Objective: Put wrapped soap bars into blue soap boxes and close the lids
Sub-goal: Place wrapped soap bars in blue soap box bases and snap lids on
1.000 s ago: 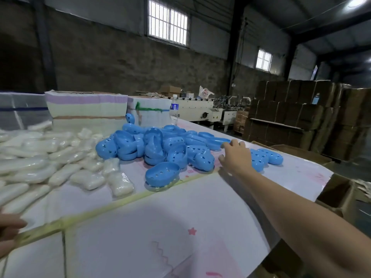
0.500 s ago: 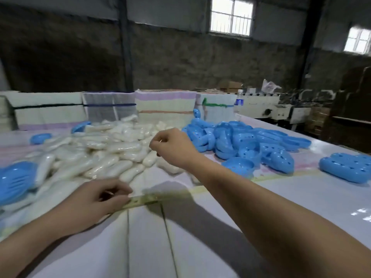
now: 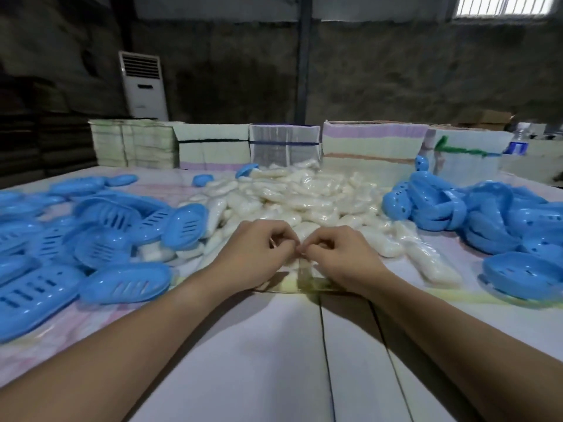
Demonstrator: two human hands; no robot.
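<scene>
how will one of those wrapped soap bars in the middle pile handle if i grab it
The wrapped soap bars look glossy, so probably slippery. Their loose film ends would likely crinkle while the bar stays stiff. Rounded and heaped, neighbours may slide.

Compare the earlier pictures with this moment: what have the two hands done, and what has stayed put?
The right hand left the blue boxes on the right, swung in over the soap pile and now meets the left hand at the yellowish tape strip, both seemingly pinching its lifted end. The left hand was already at the tape. Soap and blue soap boxes lie unmoved.
</scene>
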